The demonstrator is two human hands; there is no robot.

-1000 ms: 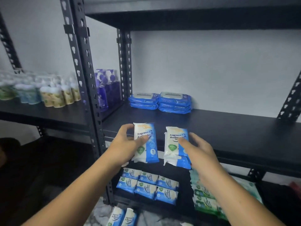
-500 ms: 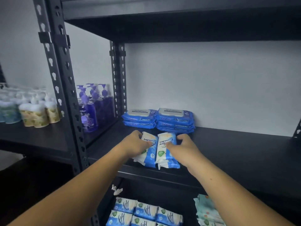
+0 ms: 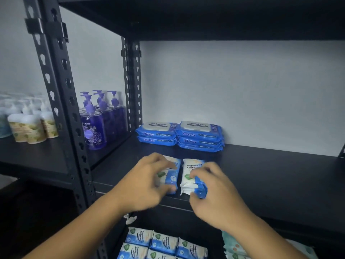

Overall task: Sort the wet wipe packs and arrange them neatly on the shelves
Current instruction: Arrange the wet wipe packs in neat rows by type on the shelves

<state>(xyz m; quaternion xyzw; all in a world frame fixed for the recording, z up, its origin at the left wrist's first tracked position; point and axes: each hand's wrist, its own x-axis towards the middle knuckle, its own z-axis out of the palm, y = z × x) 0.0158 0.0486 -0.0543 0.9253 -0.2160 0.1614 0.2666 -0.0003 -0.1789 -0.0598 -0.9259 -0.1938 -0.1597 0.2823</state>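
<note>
Bottles (image 3: 97,124): purple pump bottles in the bay to the left, beyond the upright. They play no part in this step.
Left hand (image 3: 147,186): blurred, with fingers curled over the left pack (image 3: 170,176) and gripping it from above.
Left pack: lies flat at the front of the shelf (image 3: 270,176), near the lip, with its long side running front to back.
Right pack (image 3: 190,171): just beside the left pack, with a narrow gap between them. A second pack seems to lie under it, though the count is unclear.
Right hand (image 3: 214,195): fingers bent around the near end of the right pack, clamped on it.
Stacks (image 3: 179,135): two piles of large blue packs at the back, apart from the small packs.
Step in hand (judged): setting the small packs down in a row in front of the stacks.
Recommended method: square both packs to the shelf lip, with labels up and facing the same way. Close the gap until the edges meet, then press flat before letting go.
Risk: the soft wrappers may skew or slide off the lip as the fingers lift, so release one hand at a time.
Remaining: more small packs (image 3: 164,242) wait on the level below.
</note>
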